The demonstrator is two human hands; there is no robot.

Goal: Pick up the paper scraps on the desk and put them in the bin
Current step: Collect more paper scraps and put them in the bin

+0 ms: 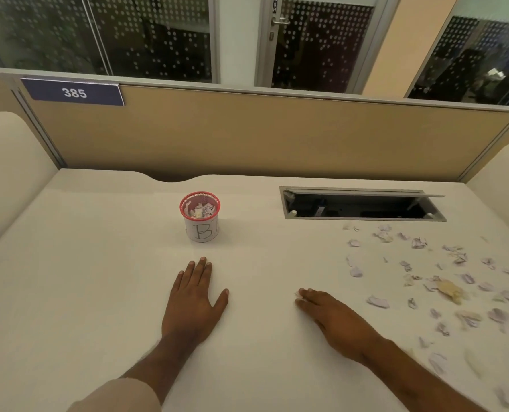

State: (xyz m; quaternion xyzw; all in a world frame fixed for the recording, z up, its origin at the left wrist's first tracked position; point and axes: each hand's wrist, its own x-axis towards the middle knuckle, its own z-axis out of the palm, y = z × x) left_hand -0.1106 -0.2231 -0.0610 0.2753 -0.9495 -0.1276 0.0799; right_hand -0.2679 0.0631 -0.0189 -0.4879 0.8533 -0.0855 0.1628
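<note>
Head view, nearest first: 2 forearms come in from the 6 o'clock edge, the left one in a pale sleeve point(119, 395). The left hand point(192, 303) lies flat on the white desk point(83, 278), palm down, fingers straight and together, thumb spread toward 3 o'clock, holding nothing. The right hand point(333, 319) lies low over the desk with its fingers stretched toward 10 o'clock; a small white scrap point(298, 295) shows at its fingertips, and whether the fingers pinch it or only touch it cannot be told.

From the right hand toward 3 o'clock, the paper scraps point(455, 281) lie scattered over the desk's right side, mostly pale lilac and white, with 1 yellowish crumpled piece point(452, 290) among them. They spread from the 5 o'clock corner up toward the cable hatch.

Beyond the left hand, at 12 o'clock from it, stands the bin point(200, 217), a small upright cup with a red mesh rim and a white label marked "B"; crumpled scraps already lie inside.

Farther, at 2 o'clock, the cable hatch point(363, 203) is set into the desk with its lid raised. Behind runs a tan partition point(262, 135) with a blue plate point(74, 92) reading 385, then glass panels.
</note>
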